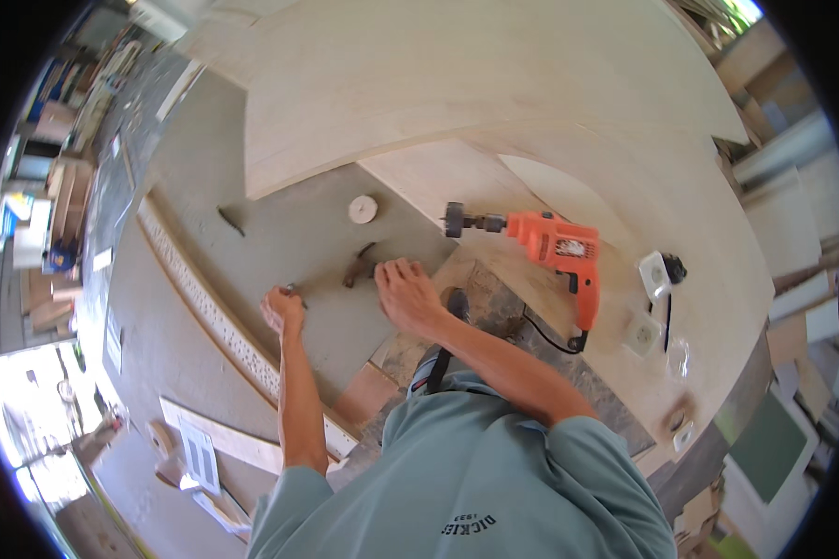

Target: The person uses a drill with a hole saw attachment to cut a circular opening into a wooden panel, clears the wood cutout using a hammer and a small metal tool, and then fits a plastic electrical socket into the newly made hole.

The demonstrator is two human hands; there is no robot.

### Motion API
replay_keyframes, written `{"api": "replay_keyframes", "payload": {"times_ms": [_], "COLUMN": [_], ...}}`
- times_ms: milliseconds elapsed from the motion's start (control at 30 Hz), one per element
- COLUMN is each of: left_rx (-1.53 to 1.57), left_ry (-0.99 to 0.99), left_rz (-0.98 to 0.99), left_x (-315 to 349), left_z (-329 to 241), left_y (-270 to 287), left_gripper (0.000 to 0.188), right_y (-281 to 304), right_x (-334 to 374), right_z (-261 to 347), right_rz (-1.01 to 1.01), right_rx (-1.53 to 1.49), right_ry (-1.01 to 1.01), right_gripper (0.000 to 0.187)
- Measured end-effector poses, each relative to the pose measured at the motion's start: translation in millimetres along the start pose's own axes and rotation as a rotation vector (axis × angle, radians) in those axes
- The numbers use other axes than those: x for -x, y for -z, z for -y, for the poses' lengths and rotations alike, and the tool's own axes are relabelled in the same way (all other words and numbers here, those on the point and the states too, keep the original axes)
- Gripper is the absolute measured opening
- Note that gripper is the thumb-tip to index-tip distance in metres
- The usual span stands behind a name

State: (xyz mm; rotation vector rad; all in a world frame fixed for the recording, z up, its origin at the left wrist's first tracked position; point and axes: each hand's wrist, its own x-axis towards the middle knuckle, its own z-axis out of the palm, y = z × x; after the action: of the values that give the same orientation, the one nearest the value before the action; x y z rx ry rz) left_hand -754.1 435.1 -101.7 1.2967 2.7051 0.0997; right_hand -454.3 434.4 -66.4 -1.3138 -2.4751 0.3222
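My left hand (pixel 282 309) is closed in a pinch above the grey table, a small metallic piece (pixel 292 288) showing at its fingertips. To its right, the curled fingers of my right hand (pixel 406 291) are closed around something mostly hidden; only a dark edge shows. Just left of those fingers lies a small brown piece (pixel 352 271) with a dark curved bit beside it. An orange corded drill (pixel 555 244) rests on its side on the pale board to the right, a black hole saw (pixel 454 220) in its chuck. A round wooden disc (pixel 363 209) lies farther off.
A long speckled strip (pixel 216 312) curves along the table left of my left arm. Beyond it is a dark spiral bit (pixel 230 221). Large pale plywood sheets (pixel 457 84) cover the far side. White sockets (pixel 655 277) sit right of the drill.
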Motion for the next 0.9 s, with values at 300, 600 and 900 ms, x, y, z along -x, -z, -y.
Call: {"api": "replay_keyframes", "payload": {"times_ms": [300, 600, 900], "left_rx": [0.141, 0.692, 0.286], "left_ry": [-0.177, -0.829, -1.323], "left_rz": [-0.128, 0.435, 0.816], "left_x": [-42.6, 17.3, 86.0], "left_z": [4.0, -264.0, -354.6], "left_y": [3.4, 120.6, 104.6], "left_gripper": [0.018, 0.018, 0.017], "right_y": [-9.7, 87.1, 127.8], "right_x": [-6.9, 85.9, 178.4], "right_z": [4.0, -18.4, -59.5], "right_rz": [0.265, 0.131, -0.505], "right_rx": [-0.501, -0.852, -1.079], "right_ry": [-0.347, -0.723, -1.117], "right_gripper": [0.04, 0.036, 0.038]}}
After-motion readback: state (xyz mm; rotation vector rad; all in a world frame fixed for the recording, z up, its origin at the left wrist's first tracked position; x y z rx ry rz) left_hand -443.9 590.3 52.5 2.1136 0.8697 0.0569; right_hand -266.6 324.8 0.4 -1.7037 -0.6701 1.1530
